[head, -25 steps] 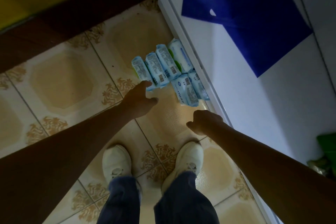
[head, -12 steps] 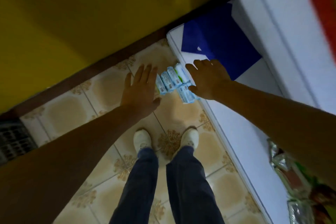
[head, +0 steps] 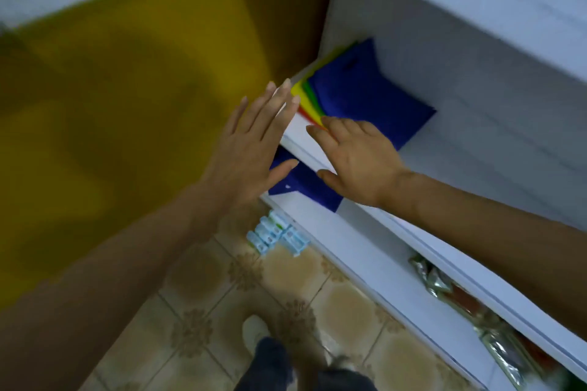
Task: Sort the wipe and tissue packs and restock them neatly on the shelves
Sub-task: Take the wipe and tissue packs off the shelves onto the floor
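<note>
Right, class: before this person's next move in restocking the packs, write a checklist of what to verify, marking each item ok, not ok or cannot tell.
1. Hands free: left hand and right hand are open and hold nothing: ok.
2. Packs shelved: the packs lie on the floor against the shelf unit's base: not ok.
3. Shelf space: coloured sheets take the left end of the upper shelf, with bare white board beside them: ok.
4. Packs sorted by kind: too small and blurred: cannot tell.
</note>
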`<state>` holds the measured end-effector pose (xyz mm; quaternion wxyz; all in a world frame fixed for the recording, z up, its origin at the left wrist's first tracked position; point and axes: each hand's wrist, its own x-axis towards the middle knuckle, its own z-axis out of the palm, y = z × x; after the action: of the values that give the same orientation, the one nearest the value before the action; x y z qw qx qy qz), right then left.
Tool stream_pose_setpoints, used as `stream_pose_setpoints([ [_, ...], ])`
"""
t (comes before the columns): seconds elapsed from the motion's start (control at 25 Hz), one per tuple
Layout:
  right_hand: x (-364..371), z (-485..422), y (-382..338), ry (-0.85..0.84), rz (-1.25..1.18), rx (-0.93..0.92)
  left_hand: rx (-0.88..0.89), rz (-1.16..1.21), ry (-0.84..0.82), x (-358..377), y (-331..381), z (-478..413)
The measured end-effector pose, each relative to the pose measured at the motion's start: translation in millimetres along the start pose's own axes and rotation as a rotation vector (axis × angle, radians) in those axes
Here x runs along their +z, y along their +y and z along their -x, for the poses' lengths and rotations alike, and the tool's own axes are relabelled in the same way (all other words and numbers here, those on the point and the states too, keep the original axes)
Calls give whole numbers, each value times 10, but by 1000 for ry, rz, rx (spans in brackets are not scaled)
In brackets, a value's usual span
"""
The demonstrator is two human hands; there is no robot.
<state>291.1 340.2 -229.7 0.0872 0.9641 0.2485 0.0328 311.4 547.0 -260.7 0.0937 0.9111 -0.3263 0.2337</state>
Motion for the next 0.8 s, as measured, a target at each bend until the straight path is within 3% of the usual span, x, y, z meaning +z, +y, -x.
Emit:
stream_pose_setpoints([
  [0.32,-1459,1602,601,289,288,171,179,197,241,-1048,1493,-964],
  [0.56,-2578,3707,912,444,452,458,323,333,344,-2037,3306,-1236],
  [0.8,-2830,5365,1026,327,472,721,463,335,320,-2300,4622,-1033],
])
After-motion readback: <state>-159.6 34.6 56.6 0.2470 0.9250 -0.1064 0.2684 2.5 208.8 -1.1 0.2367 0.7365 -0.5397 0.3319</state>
